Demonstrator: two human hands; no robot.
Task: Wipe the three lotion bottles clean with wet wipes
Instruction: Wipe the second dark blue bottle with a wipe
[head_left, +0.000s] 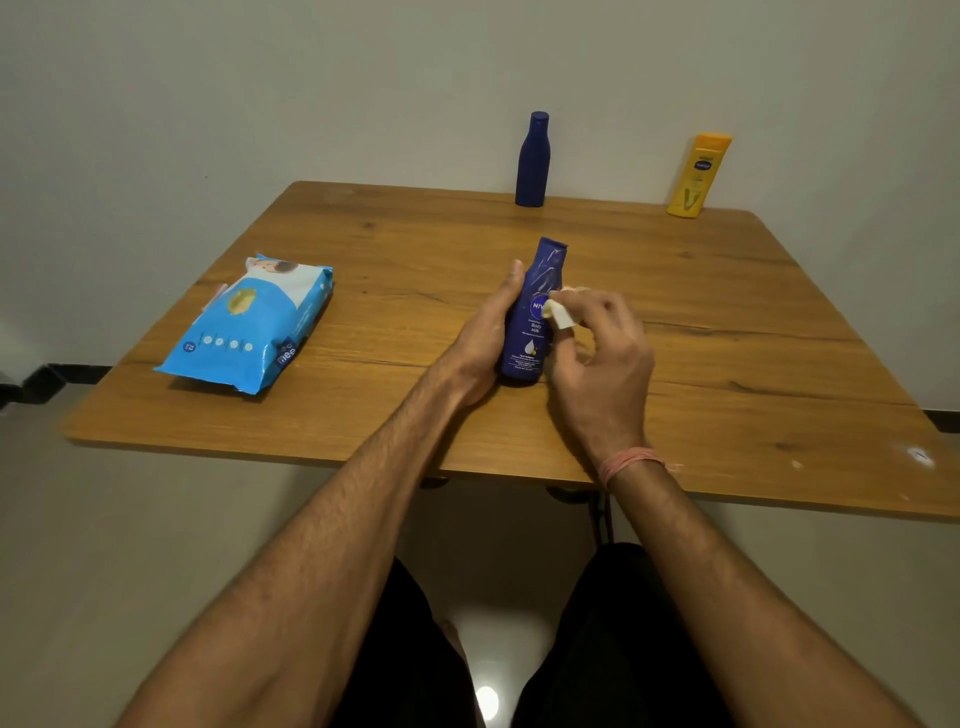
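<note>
- The blue lotion bottle stands near the middle of the wooden table, its label facing the camera.
- The left hand wraps around the bottle's left side, thumb up along its shoulder.
- The right hand pinches a small folded wet wipe between thumb and fingers and presses it against the label.
- A pink thread band circles the right wrist.
- A second dark blue bottle stands upright at the far edge by the wall.
- A yellow bottle stands upright at the far right, well apart from it.
- The blue wipes pack lies flat on the left side of the table.
</note>
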